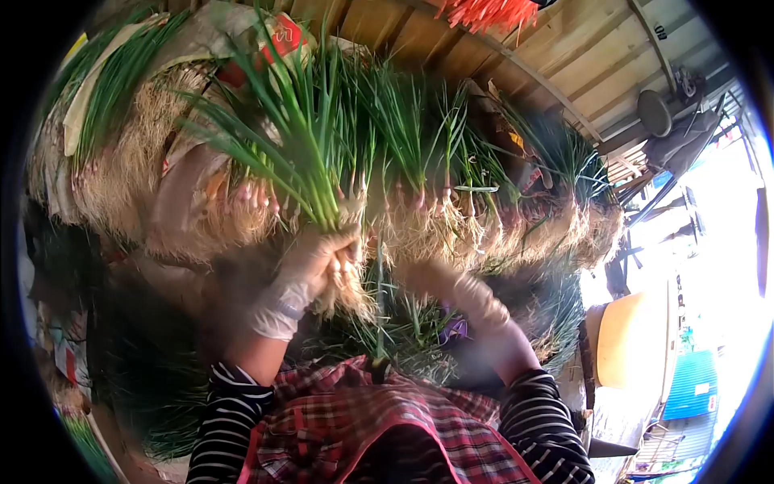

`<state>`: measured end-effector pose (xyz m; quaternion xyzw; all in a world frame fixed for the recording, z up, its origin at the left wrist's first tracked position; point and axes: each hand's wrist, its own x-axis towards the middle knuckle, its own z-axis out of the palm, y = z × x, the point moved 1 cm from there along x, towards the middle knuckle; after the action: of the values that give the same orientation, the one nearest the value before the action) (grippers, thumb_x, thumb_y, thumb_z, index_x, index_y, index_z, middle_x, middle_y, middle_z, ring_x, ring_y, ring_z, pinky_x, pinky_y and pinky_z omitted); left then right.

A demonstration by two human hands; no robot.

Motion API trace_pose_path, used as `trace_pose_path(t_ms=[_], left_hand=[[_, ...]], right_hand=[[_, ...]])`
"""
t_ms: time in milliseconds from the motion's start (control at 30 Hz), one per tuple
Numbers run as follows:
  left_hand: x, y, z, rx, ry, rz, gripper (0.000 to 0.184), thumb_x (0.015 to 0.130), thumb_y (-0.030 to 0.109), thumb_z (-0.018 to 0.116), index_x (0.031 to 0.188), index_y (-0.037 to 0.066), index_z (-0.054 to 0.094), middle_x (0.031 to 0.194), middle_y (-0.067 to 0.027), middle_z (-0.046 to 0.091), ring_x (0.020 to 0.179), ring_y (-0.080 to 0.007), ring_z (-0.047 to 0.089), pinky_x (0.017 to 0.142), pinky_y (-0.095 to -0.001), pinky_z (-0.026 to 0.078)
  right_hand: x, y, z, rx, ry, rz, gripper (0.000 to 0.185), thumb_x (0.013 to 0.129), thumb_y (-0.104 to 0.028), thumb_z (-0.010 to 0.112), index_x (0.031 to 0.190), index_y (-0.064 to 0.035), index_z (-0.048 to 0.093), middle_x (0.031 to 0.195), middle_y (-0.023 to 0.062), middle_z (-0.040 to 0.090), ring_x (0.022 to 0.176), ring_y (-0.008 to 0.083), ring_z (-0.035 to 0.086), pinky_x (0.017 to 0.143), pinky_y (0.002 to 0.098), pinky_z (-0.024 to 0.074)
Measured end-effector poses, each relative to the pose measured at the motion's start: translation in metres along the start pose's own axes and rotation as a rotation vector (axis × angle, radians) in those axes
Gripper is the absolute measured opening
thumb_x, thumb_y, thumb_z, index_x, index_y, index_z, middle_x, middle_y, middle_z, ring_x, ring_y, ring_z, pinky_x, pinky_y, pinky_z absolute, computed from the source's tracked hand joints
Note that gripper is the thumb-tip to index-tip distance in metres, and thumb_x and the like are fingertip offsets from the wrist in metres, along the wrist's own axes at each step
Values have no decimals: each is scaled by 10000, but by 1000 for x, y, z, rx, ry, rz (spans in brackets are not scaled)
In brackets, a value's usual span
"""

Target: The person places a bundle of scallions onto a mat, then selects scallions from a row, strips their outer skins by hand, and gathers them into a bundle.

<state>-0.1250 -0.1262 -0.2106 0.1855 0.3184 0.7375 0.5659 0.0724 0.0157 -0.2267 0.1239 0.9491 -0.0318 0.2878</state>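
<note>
My left hand (310, 262), in a thin clear glove, is closed around a bunch of green onions (317, 173) near their base. Their green leaves fan upward and to the left, while pale stringy roots hang below my fist. My right hand (461, 295), also gloved, is to the right of the bunch, just below a row of green onions (415, 165) with long roots. Motion blur smears its fingers, so I cannot make out whether they hold anything.
More green onions (133, 97) with dry roots are heaped at the left. Loose green leaves (403, 327) lie below my hands. A red fringed thing (490, 12) hangs at the top. To the right are a yellow container (621, 340) and a blue crate (692, 383).
</note>
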Motion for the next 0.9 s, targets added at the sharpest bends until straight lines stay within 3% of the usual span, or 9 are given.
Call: trace_pose_path(t_ms=[67, 100, 233, 267, 333, 400, 600, 800, 900], left_hand=[[0, -12, 0, -90, 19, -225, 293, 771, 198, 679, 1005, 55, 576, 623, -1, 513, 527, -125, 515, 421, -227, 380], [4, -23, -3, -116, 12, -237, 251, 770, 187, 681, 962, 62, 579, 618, 2, 502, 529, -130, 515, 423, -226, 386], [13, -31, -9, -63, 11, -267, 137, 770, 137, 673, 838, 68, 576, 653, -18, 541, 584, -160, 563, 488, -277, 470], [12, -28, -5, 8, 96, -255, 125, 776, 121, 661, 845, 60, 576, 708, -45, 580, 650, -179, 597, 561, -307, 518], [21, -48, -12, -67, 2, -258, 86, 788, 99, 641, 835, 59, 582, 765, -68, 615, 677, -178, 611, 592, -300, 535], [20, -46, -10, 117, 54, -344, 100, 789, 35, 614, 877, 0, 583, 862, -124, 635, 747, -202, 628, 691, -305, 542], [14, -47, 3, 3, 116, -158, 128, 764, -42, 601, 881, -11, 559, 719, -89, 638, 612, -174, 629, 536, -270, 537], [0, -20, 8, 216, 118, 55, 135, 743, 17, 634, 824, 46, 531, 729, -90, 627, 599, -155, 619, 513, -249, 525], [-10, 1, 11, 216, 6, 205, 179, 742, 0, 618, 832, 89, 491, 792, -107, 621, 635, -180, 623, 535, -296, 545]], right_hand=[[1, 2, -99, 547, 362, 603, 356, 847, -352, 533, 1046, -61, 586, 909, 84, 649, 737, 206, 631, 642, 328, 533], [12, 9, -116, 457, 352, 652, 264, 893, -239, 484, 1073, -60, 557, 756, 97, 625, 599, 118, 596, 458, 237, 503], [30, 22, -107, 478, 490, 703, 212, 883, -170, 485, 1005, -28, 583, 691, 68, 618, 478, 118, 555, 420, 236, 491], [18, 20, -84, 724, 880, 441, 163, 860, -144, 527, 925, -23, 615, 710, 58, 630, 506, 118, 574, 441, 234, 502], [21, 7, -54, 272, 941, 176, 130, 810, -138, 606, 859, -21, 634, 720, 52, 637, 507, 101, 569, 436, 232, 498], [16, -47, -36, 564, 1013, -25, 159, 745, -113, 674, 869, -25, 629, 622, 49, 586, 471, 88, 525, 458, 229, 497], [34, -23, -91, 1049, 752, 146, 409, 781, -16, 587, 1166, 10, 451, 951, 126, 542, 742, 190, 575, 711, 311, 522], [19, -31, -79, 360, 809, 12, 95, 841, -123, 543, 863, -36, 573, 752, 55, 612, 543, 185, 574, 478, 302, 525], [17, 4, -53, -364, 403, 114, 145, 830, -101, 555, 954, -67, 621, 1016, 98, 583, 759, 143, 602, 625, 311, 534]])
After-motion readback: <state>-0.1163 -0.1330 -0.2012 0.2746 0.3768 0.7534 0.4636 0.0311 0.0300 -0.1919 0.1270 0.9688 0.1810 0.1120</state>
